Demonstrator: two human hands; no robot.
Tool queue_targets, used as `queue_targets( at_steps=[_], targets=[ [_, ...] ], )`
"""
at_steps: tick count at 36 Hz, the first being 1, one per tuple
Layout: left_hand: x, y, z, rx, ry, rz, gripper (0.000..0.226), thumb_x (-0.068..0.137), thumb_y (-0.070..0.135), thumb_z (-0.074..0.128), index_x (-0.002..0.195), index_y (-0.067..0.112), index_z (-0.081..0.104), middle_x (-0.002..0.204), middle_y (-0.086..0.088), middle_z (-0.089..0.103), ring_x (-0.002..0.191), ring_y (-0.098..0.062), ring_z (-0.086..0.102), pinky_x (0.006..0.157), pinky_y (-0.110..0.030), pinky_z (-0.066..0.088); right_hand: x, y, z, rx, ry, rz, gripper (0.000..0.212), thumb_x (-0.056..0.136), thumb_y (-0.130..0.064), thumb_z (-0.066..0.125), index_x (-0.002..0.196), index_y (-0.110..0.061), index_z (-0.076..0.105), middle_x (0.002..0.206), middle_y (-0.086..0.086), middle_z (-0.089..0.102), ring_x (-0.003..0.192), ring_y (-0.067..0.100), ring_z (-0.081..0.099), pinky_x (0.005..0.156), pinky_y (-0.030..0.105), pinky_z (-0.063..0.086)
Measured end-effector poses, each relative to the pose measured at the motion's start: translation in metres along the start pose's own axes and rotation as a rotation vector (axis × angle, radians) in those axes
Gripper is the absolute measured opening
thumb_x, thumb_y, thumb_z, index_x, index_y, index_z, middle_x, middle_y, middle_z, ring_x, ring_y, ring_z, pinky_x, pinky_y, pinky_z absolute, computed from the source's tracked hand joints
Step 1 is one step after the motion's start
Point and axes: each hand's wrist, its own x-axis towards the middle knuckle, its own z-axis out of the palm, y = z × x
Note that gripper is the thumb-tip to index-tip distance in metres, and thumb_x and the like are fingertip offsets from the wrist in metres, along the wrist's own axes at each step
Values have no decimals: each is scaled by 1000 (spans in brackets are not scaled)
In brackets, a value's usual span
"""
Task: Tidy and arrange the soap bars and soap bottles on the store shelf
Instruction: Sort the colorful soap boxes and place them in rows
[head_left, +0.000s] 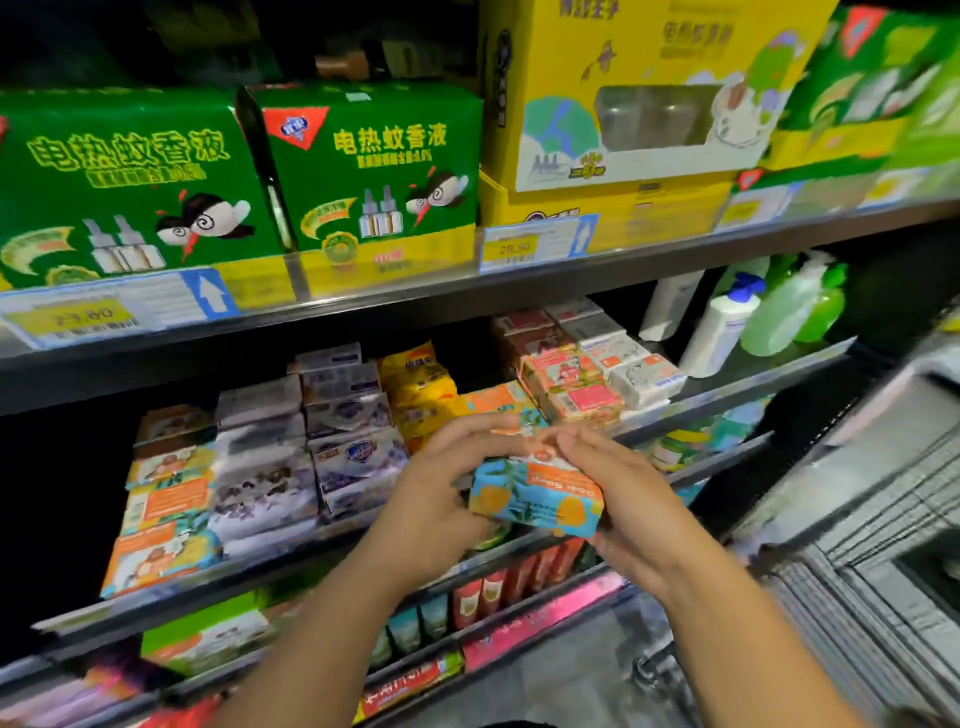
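Left hand (441, 501) and right hand (626, 499) grip the two ends of the blue-and-orange soap bar (537, 501), near the front of the soap shelf (737, 387); it looks light, hard and slippery, so the ends seem the best hold.

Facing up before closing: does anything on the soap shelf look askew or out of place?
The yellow soap packs lie heaped, not stacked. Far right, the white pump bottle and green bottles lean, though the wide lens may exaggerate. The blue-and-orange soap pack is unshelved, held by left hand and right hand.
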Motion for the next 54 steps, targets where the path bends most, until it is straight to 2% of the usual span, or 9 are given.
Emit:
queue_targets(
  at_steps=[8,15,23,27,32,34,39,48,54],
  targets=[
    [-4,39,6,-319,129,-194,46,63,23,90,103,28,71,105,7,72,103,-14,68,81,-28,56,-22,-12,-17,24,-264,-78,69,77,-57,79,126,-13,62,116,16,68,89,29,66,72,35,58],
    [-2,60,22,-475,267,-281,53,71,19,78,121,20,60,109,1,72,102,-20,70,78,-34,61,-28,-23,-17,-343,-79,-241,35,90,-27,68,123,-19,67,120,-3,72,114,16,67,88,24,54],
    [-16,68,26,-469,224,-253,34,79,13,78,108,29,74,133,16,58,109,-15,68,72,-28,58,-29,-26,-28,-169,41,-274,28,91,-22,65,113,-38,64,121,-1,66,101,21,70,68,42,59],
    [-21,67,26,-410,147,-205,51,69,5,83,114,27,72,140,13,54,127,-17,57,87,-29,57,-36,-30,-36,-28,-75,-150,9,92,-22,64,95,-23,72,109,9,69,79,19,68,47,29,47],
    [-22,73,32,-353,227,-218,56,66,46,85,118,34,68,117,11,68,107,-8,66,83,-19,53,-41,-31,-60,107,-424,-84,81,57,-16,93,132,-14,62,127,18,64,99,30,68,71,32,60],
    [-23,74,38,-360,284,-226,57,65,60,82,115,35,69,115,5,68,106,-8,65,82,-18,52,-41,-28,-65,14,-405,-112,72,56,-6,84,124,-24,68,124,12,68,103,28,70,78,31,59],
    [-25,81,62,-384,409,-340,46,74,57,76,110,28,70,122,0,66,103,-16,65,75,-21,53,-47,-26,-67,-417,-205,-232,35,75,-44,78,109,-33,76,116,-6,74,113,13,67,101,39,49],
    [-48,92,98,-390,483,-351,21,82,17,68,97,30,75,106,10,73,91,-5,69,70,-19,55,-59,-14,-79,-208,-96,-164,27,90,-23,68,112,-38,66,108,-5,65,91,19,70,58,20,54],
    [-71,88,101,-235,320,-319,61,76,-5,63,120,38,67,134,-8,59,119,-25,62,87,-22,53,-66,-10,-91,95,-180,39,29,84,-26,68,109,-12,73,100,14,74,69,24,70,44,24,52]
  ],
)
